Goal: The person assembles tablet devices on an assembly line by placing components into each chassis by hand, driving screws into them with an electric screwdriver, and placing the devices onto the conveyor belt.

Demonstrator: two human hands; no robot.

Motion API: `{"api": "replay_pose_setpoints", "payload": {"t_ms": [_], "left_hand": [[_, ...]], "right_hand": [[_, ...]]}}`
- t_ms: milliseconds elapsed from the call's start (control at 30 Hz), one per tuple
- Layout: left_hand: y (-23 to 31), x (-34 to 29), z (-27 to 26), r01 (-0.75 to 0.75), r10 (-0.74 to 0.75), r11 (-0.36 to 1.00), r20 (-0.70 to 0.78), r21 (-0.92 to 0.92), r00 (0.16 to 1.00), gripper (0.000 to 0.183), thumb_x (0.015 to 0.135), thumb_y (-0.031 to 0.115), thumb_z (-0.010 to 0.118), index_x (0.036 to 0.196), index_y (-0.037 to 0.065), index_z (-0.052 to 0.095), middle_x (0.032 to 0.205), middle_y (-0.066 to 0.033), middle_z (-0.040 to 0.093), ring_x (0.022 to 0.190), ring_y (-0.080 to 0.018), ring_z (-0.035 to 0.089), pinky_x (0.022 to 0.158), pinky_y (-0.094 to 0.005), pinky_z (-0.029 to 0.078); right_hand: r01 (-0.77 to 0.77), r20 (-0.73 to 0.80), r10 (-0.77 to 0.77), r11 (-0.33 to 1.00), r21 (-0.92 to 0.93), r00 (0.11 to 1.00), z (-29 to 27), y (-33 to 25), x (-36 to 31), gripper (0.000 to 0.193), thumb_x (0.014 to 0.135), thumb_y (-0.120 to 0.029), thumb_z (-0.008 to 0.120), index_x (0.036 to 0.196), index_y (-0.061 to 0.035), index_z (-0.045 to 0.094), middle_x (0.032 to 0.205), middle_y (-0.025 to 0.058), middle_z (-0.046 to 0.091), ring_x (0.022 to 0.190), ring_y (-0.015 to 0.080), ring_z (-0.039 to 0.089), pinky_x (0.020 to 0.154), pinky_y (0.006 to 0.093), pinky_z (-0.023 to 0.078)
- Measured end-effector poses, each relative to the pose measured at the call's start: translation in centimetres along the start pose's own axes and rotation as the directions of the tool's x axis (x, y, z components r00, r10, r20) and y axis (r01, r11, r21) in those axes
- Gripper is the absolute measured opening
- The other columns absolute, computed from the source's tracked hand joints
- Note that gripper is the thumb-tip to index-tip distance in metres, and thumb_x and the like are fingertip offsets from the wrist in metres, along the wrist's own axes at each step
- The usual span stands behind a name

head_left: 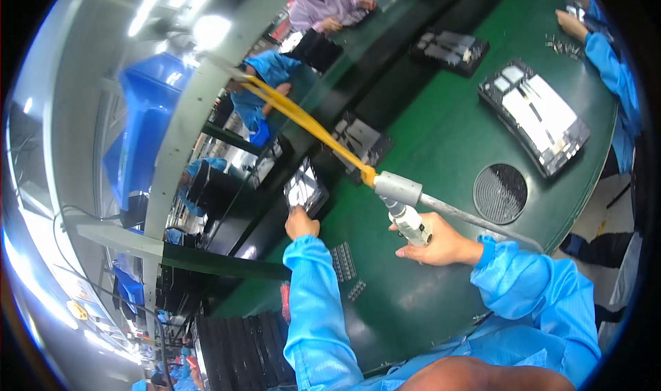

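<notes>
My right hand (437, 239) is wrapped round a white power screwdriver (412, 227), held over the green work surface. A grey cylindrical sleeve (399, 187) sits at the tool's upper end, tied to a stretched yellow band (303, 119). Further left, my left hand (301, 224) grips the near end of a flat black device with silver panels (304, 186), at the dark edge of the work surface. Its fingertips are partly hidden. Beside my left forearm lie a dark strip of small parts in rows (343, 261) and a smaller group of parts (357, 290).
Similar flat devices lie ahead (358, 143), at the far side (451, 50) and at right (536, 119). A round ridged black disc (500, 193) is set at right. A grey cable (475, 219) runs past my right hand. Co-workers' hands (571, 25) are at far right.
</notes>
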State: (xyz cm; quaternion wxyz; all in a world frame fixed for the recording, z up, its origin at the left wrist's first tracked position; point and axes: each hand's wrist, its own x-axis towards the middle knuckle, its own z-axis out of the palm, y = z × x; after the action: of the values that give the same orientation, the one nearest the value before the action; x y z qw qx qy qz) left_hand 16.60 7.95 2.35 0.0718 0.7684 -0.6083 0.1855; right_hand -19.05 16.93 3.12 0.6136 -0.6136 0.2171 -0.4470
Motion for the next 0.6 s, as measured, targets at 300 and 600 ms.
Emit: {"api": "replay_pose_setpoints", "payload": {"t_ms": [300, 600], "left_hand": [[1.7, -6.0, -15.0, -0.073, 0.01, 0.988, -0.408, -0.139, 0.913, 0.025, 0.054, 0.004, 0.058, 0.078, 0.008, 0.064, 0.07, -0.0171, 0.062, 0.065, -0.0353, 0.061, 0.064, -0.04, 0.05], [7.1, -17.2, -17.7, -0.53, 0.346, 0.804, -0.511, -0.271, 0.787, 0.025, 0.051, 0.003, 0.062, 0.075, 0.002, 0.062, 0.076, -0.0139, 0.064, 0.072, -0.0291, 0.064, 0.067, -0.0353, 0.052]], "right_hand": [[0.275, -0.125, -0.256, 0.948, 0.161, 0.958, -1.4, -7.4, 3.7, 0.038, 0.074, -0.004, 0.066, 0.108, -0.0006, 0.05, 0.055, -0.0004, 0.051, 0.046, 0.0077, 0.052, 0.042, 0.0233, 0.041], [0.533, -0.106, -0.528, 0.846, 0.03, 0.843, -0.7, -19.9, 13.2, 0.017, 0.07, -0.001, 0.068, 0.061, -0.0013, 0.053, 0.052, 0.0036, 0.053, 0.043, 0.0107, 0.053, 0.04, 0.0242, 0.043]]}}
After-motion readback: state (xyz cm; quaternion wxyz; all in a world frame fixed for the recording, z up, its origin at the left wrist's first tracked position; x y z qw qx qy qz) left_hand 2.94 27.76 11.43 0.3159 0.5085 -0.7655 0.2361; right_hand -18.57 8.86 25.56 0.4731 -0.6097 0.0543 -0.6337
